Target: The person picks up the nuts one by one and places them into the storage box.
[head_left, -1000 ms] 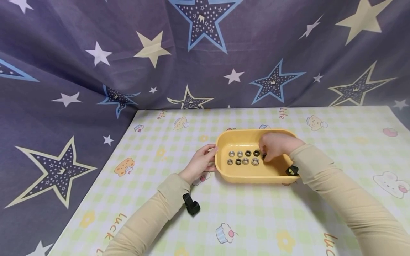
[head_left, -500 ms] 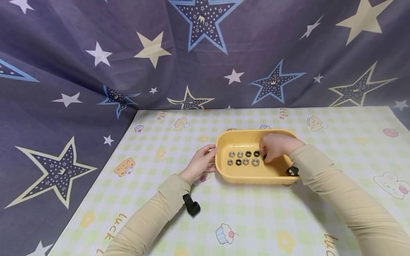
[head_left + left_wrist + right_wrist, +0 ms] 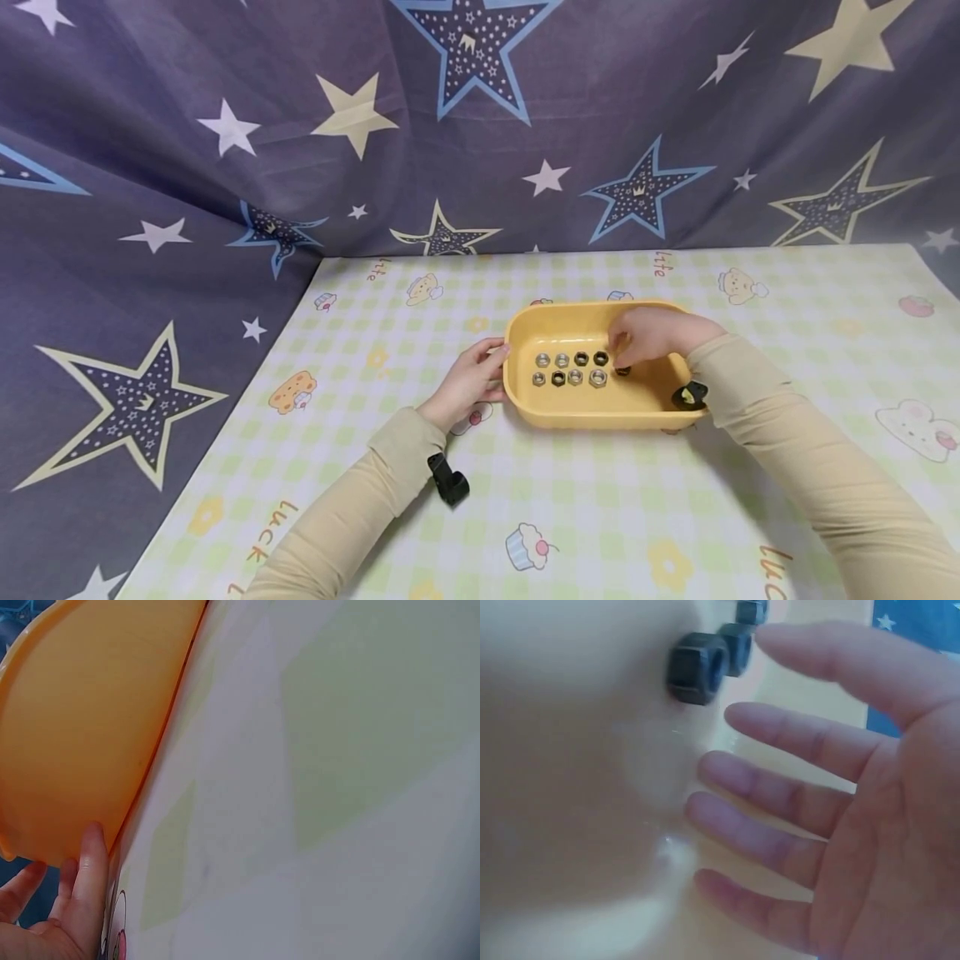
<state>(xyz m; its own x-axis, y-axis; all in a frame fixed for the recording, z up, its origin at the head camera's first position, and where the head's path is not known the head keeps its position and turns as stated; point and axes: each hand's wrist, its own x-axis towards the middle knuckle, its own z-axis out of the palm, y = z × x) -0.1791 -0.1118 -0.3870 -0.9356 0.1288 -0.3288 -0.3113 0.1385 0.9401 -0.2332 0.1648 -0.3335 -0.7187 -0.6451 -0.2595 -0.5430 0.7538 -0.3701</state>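
A yellow tray [image 3: 570, 402] holds several hex nuts in two rows, some silver and some black. At the right end of the rows lies a black nut [image 3: 622, 371], partly covered by my right hand [image 3: 651, 335] in the head view. The right wrist view shows that hand with its fingers spread and nothing between them, its thumb and index fingertips close to black nuts [image 3: 696, 669]. My left hand [image 3: 471, 379] rests against the tray's left end. Its fairly straight fingers [image 3: 91, 870] touch the outer wall in the left wrist view.
The table has a green-and-white checked cloth [image 3: 615, 508] with printed cartoons. Behind it hangs a dark star-patterned curtain [image 3: 480, 167]. A black wrist mount [image 3: 448, 482] sits at the left cuff, another wrist mount [image 3: 688, 396] over the tray's right front rim.
My right hand has loosened from the black nut at the right end and drawn back slightly up and right, uncovering more of it. My left hand and the tray stay put.
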